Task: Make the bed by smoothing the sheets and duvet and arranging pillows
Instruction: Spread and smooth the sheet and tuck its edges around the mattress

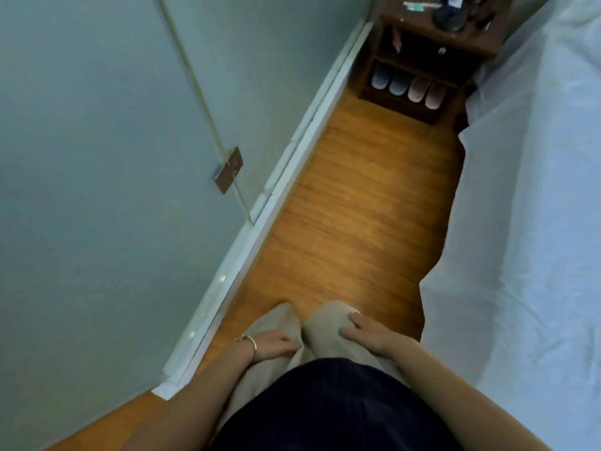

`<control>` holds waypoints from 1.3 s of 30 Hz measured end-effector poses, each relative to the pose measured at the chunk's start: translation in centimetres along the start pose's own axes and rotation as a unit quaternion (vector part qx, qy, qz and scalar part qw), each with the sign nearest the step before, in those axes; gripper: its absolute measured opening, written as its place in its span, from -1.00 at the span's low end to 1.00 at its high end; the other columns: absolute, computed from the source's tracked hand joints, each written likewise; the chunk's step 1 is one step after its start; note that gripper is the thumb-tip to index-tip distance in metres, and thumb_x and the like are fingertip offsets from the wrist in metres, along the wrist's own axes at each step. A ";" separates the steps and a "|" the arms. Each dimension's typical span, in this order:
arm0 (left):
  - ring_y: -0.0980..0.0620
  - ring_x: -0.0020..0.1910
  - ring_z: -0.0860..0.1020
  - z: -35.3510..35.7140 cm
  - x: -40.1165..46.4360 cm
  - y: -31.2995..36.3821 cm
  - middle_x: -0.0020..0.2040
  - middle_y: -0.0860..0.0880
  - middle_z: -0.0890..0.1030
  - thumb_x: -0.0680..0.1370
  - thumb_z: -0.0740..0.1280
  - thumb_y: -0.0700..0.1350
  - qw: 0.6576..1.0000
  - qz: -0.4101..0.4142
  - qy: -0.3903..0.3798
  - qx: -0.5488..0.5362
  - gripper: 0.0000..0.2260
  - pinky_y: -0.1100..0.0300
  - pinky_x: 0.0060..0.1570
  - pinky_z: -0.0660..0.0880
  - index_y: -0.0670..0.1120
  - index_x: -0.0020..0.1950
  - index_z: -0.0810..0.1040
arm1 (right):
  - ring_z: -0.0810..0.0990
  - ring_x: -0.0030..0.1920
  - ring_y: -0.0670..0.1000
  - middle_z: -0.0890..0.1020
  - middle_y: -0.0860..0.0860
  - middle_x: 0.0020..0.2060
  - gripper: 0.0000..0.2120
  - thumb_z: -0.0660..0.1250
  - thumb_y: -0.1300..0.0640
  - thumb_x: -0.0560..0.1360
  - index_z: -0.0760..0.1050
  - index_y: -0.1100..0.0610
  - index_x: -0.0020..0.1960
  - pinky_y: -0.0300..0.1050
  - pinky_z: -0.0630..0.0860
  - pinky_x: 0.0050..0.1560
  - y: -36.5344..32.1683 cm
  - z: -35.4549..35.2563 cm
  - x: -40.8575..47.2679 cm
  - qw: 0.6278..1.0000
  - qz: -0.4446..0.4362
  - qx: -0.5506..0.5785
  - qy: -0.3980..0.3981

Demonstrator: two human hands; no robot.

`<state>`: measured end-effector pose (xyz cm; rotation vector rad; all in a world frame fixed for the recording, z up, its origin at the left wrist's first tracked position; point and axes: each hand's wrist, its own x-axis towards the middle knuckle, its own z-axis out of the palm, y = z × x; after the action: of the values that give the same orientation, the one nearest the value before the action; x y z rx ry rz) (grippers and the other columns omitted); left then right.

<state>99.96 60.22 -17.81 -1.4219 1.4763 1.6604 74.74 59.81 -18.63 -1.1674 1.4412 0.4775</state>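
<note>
Head view is showing the white duvet (pixel 527 222) draping down the bed's side along the right of the frame. Left hand (pixel 276 345) and right hand (pixel 367 330) are resting flat, fingers relaxed, on beige trousers (pixel 325 327) at lower centre. Slippers (pixel 403 89) are sitting in the nightstand (pixel 422 37) at the top.

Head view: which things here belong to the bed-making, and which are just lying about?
For the job:
- white sheet draped over the bed's side
- left hand and right hand, both resting on the beige trousers

Lying about:
- dark wooden bedside stand
- four pale slippers on its bottom shelf
- brown wall plate
</note>
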 end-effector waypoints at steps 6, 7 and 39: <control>0.04 -0.11 0.47 -7.3 4.5 3.9 -0.09 0.01 0.49 0.46 0.19 0.24 0.991 0.000 -0.093 0.100 -0.66 0.28 -0.19 0.35 0.00 -0.05 0.51 | 0.07 0.54 0.11 0.09 0.00 0.56 -0.19 0.23 -0.28 0.45 0.06 0.00 0.58 0.12 0.08 0.50 0.0 -6.6 0.3 0.992 0.031 0.120 0.031; 0.09 -0.17 0.44 -8.5 5.4 5.0 -0.12 0.02 0.48 0.46 0.19 0.23 0.988 -0.002 -0.101 0.113 -0.70 0.32 -0.25 0.31 0.01 -0.10 0.47 | 0.08 0.54 0.10 0.10 0.00 0.56 -0.18 0.23 -0.30 0.43 0.07 0.00 0.58 0.12 0.09 0.50 0.0 -7.6 0.9 0.991 0.036 0.130 0.016; 0.20 -0.06 0.55 -59.2 38.9 60.0 0.08 0.00 0.59 0.59 0.28 -0.05 0.951 0.038 -0.113 0.285 -0.77 0.52 -0.15 0.42 -0.12 0.20 0.54 | 0.01 0.55 0.11 0.12 0.00 0.56 -0.33 0.19 -0.24 0.55 0.12 -0.02 0.56 0.11 -0.01 0.50 4.3 -69.1 17.3 0.907 0.099 0.375 0.166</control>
<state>56.59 -21.80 -21.14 -0.8405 1.7031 1.2356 38.98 -1.96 -18.24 -0.4879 1.8167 -0.1660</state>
